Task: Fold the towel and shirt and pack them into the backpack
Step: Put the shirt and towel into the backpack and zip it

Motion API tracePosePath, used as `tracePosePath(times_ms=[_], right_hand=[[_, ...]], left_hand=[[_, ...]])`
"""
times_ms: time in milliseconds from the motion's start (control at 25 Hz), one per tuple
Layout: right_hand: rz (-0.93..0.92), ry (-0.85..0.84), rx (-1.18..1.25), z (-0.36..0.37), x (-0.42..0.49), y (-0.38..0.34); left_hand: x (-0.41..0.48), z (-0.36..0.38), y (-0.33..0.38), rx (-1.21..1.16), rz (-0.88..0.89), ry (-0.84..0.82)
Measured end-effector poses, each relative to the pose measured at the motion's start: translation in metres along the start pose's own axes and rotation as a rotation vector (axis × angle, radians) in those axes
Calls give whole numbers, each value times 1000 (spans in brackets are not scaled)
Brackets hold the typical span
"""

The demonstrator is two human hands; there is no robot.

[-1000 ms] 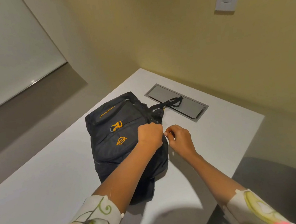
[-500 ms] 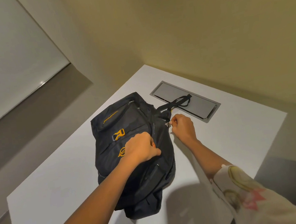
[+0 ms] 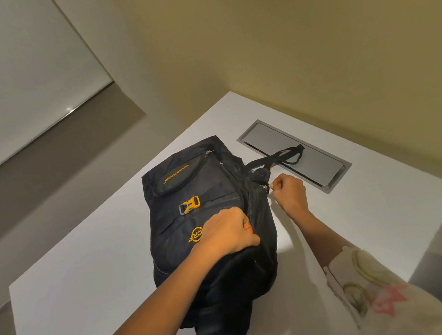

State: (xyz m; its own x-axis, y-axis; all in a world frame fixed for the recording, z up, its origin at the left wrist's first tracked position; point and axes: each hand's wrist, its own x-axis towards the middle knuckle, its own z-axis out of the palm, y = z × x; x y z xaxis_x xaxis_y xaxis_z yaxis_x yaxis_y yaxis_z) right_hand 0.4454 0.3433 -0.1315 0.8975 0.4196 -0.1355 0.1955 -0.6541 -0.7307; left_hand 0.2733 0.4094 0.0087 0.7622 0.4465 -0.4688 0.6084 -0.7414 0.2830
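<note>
A black fabric backpack [image 3: 207, 225] lies on the smooth white bench [image 3: 89, 283]. The left hand [image 3: 227, 235] is fisted, its fingers [image 3: 246, 227] bunching soft cloth beside the zipper seam. The right hand [image 3: 289, 196] pinches the small metal zipper pull [image 3: 267, 187], just beyond those fingers, near the flat grey rectangular panel [image 3: 294, 155].

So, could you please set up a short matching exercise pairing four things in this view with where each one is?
Things:
1. left hand
2. right hand
3. buckle
4. carry strap

Places:
A. draped over the metal panel in the table
B. pinching the zipper pull
C. gripping the backpack fabric
D. on the backpack's front

Pairs: 1-C, 2-B, 3-D, 4-A
</note>
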Motion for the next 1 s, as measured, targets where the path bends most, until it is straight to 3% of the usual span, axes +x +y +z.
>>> tracePosePath(times_ms=[320,440,680,1000], right_hand=[[64,-20,42,-19,-33,1],[111,-119,89,-26,-68,6],[193,-255,223,-27,-142,1],[274,-224,324,-29,-207,-13]], left_hand=[[-30,9,-39,-168,38,-47],[-49,16,-62,-172,7,-117],[-71,32,-77,-185,4,8],[-97,58,-100,-115,9,199]])
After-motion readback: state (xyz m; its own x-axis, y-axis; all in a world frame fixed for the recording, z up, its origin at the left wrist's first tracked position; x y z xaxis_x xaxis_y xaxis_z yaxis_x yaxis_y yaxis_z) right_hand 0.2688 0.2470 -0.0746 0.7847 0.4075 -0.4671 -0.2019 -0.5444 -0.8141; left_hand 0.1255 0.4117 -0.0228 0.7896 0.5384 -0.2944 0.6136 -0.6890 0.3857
